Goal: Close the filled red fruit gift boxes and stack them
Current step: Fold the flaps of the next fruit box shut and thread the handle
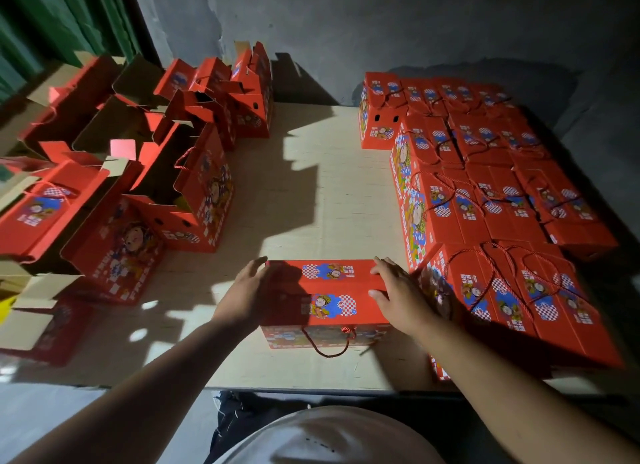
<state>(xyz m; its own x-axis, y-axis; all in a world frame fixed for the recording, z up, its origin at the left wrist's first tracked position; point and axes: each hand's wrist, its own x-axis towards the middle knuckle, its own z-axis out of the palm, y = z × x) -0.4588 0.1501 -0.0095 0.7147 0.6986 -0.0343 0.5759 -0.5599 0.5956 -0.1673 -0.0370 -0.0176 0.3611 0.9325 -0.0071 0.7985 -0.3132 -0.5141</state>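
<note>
A pale tabletop (311,193) stands against a grey wall (381,30), patched with hard light and shadow. A closed red gift box (325,301) with cartoon prints and a rope handle (329,346) sits at the near edge. Both hands, left (247,290) and right (398,290), press its ends with fingers extended, grasping nothing.

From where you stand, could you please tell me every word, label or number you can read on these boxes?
"FRESH": open box, printed along its side, partly shadowed.
"FRESH FRUIT", less surely: side of the closed stack, distorted by the lens.
Lid labels on the box under the hands: too small and blurred to read.
No numbers are legible.
</note>
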